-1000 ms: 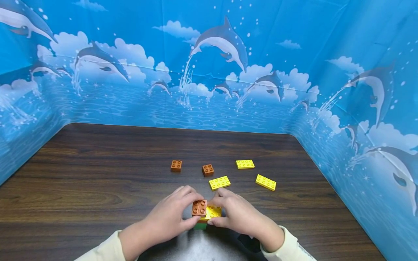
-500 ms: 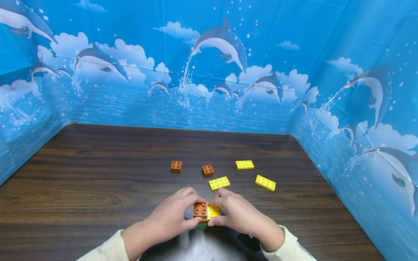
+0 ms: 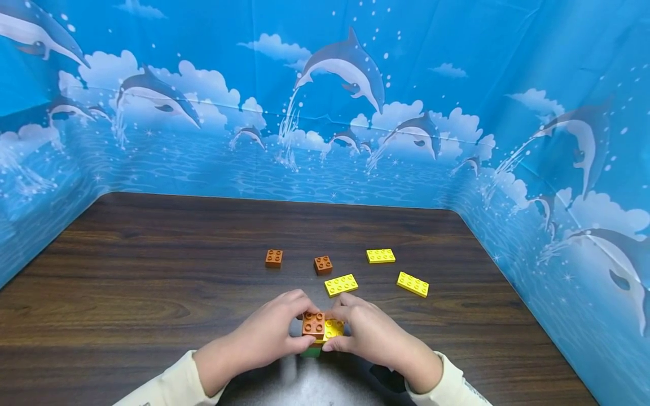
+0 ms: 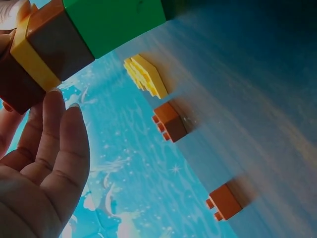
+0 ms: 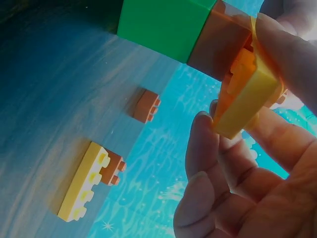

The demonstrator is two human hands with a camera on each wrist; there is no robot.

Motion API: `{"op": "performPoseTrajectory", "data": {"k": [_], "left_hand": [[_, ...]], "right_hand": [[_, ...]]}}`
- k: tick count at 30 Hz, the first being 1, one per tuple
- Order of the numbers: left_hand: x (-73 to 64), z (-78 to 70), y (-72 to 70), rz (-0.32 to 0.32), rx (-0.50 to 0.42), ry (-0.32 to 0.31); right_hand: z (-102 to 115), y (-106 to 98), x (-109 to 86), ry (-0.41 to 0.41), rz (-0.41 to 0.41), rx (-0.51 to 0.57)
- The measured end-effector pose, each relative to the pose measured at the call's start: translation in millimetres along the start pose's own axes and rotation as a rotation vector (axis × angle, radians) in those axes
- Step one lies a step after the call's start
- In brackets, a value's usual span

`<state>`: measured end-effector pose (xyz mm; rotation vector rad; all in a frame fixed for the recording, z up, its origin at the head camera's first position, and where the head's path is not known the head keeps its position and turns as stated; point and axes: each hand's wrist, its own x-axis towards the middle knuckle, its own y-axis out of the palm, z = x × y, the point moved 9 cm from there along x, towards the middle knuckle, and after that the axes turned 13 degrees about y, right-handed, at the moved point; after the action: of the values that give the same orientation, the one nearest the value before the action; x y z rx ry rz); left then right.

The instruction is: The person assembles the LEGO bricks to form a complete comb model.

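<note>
A small stack stands at the near middle of the table: a green block [image 3: 311, 352] at the base, a brown brick [image 5: 218, 42] over it, then a yellow plate [image 3: 333, 328], and a brown 2x2 brick [image 3: 313, 325] at the top left. Thumb and fingers of my left hand [image 3: 269, 334] pinch the top brown brick from front and back. My right hand [image 3: 369, 334] grips the yellow plate's right end the same way. In the right wrist view the plate juts out past the lower brown brick, its hollow underside showing.
Beyond the stack lie two loose brown bricks [image 3: 274, 258] and three yellow plates, one [image 3: 341, 285] just past the right hand's fingers and another [image 3: 413, 284] to the right. A dolphin-print curtain [image 3: 325, 152] borders the wooden table [image 3: 152, 270].
My left hand has shifted slightly right with the top brown brick, which now sits more squarely over the yellow plate's left half. The right hand holds its place.
</note>
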<state>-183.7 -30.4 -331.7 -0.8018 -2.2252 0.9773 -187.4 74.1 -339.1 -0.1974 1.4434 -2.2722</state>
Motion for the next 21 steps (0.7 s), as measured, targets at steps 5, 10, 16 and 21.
{"op": "performPoseTrajectory", "data": {"k": [5,10,16,21], "left_hand": [[-0.7,5.1,1.9,-0.015,-0.075,-0.026],[-2.6,8.0,1.6,-0.05,-0.109,-0.016],[-1.6,9.9,1.3,-0.045,-0.122,-0.019],[-0.9,11.7,1.6,-0.03,-0.141,-0.047]], "right_hand": [[-1,0,-2.0,-0.005,-0.029,-0.002],[1,-2,-5.8,-0.019,-0.073,0.052],[4,-7,-9.5,-0.045,-0.12,0.139],[5,-6,-9.0,-0.046,-0.127,0.15]]}}
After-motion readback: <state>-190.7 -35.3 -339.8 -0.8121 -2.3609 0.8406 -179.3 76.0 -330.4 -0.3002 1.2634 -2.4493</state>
